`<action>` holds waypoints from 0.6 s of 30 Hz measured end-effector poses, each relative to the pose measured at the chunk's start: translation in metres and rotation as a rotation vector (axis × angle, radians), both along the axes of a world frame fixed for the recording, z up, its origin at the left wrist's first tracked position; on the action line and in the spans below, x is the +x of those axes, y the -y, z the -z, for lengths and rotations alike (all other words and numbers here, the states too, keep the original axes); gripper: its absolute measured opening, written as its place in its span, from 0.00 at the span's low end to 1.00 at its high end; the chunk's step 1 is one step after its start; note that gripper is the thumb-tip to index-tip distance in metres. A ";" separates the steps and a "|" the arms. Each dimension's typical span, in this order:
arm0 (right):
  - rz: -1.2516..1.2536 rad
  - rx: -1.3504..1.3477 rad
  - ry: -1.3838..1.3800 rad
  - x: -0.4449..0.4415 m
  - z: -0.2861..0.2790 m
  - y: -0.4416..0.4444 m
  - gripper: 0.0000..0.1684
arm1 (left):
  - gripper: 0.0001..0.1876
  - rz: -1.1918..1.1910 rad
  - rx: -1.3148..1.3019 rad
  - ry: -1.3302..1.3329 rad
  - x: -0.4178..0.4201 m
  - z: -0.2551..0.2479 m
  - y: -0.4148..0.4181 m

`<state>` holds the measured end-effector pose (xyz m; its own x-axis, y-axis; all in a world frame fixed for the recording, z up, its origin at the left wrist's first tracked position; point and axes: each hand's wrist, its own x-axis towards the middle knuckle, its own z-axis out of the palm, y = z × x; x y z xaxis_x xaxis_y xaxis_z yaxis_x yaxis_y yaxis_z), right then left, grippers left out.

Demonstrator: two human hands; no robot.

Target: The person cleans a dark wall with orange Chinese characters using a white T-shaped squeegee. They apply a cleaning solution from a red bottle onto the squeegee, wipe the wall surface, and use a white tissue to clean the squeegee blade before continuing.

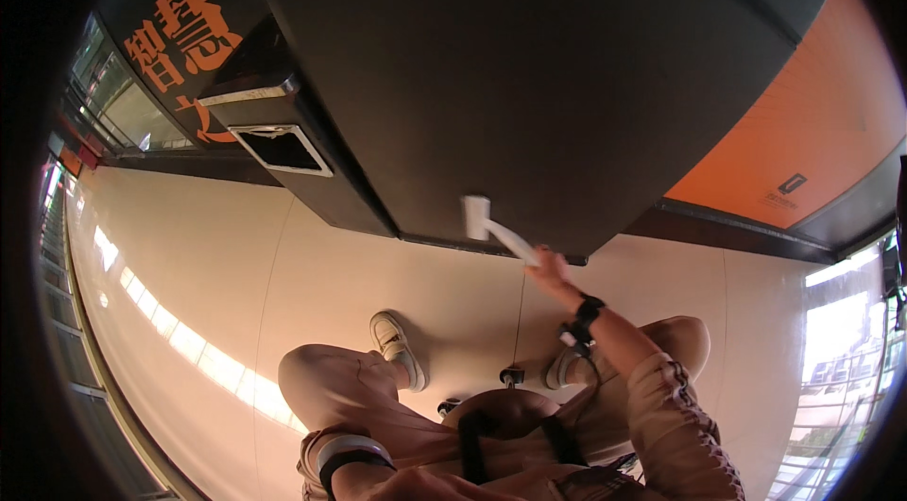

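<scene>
My right hand (552, 270) grips the handle of a white brush-like tool (477, 218) with a short rectangular head. The head is at the lower part of a large dark panel (496, 97); whether it touches the surface I cannot tell. A black strap with a small device is on my right wrist. My left forearm, with a white and a black band, lies low in the view near my lap; its hand is not clearly visible.
A dark bin-like box (312, 196) with a white-framed opening (280, 149) stands against the panel at left. An orange panel (793, 125) is at right. Under me is a wheeled stool (499, 412) on pale floor (340, 274). Glass lies at both sides.
</scene>
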<state>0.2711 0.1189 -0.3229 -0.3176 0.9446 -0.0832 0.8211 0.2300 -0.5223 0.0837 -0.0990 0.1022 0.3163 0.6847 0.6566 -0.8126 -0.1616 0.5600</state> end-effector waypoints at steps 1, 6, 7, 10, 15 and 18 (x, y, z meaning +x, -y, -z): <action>-0.081 0.049 -0.095 -0.042 -0.024 0.005 0.23 | 0.11 0.002 0.008 -0.002 -0.002 -0.001 0.001; -0.077 -0.020 -0.432 -0.155 -0.087 0.027 0.23 | 0.11 0.048 0.038 0.024 -0.015 -0.004 0.000; -0.056 0.028 -0.416 -0.150 -0.070 0.025 0.23 | 0.11 0.082 0.070 0.017 -0.018 -0.002 -0.004; 0.029 0.135 -0.370 -0.101 -0.005 0.025 0.22 | 0.09 0.141 0.050 0.300 0.004 0.016 0.004; 0.243 -0.231 -0.123 -0.040 0.035 0.062 0.23 | 0.06 0.117 0.003 0.336 0.004 0.022 0.006; 0.174 0.053 -0.162 -0.059 0.038 0.041 0.21 | 0.06 0.138 0.017 0.245 0.002 0.013 0.003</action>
<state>0.2125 0.0782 -0.3605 -0.1552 0.9879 0.0065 0.7569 0.1232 -0.6418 0.0861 -0.1018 0.0893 0.2358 0.6343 0.7362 -0.9385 -0.0478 0.3419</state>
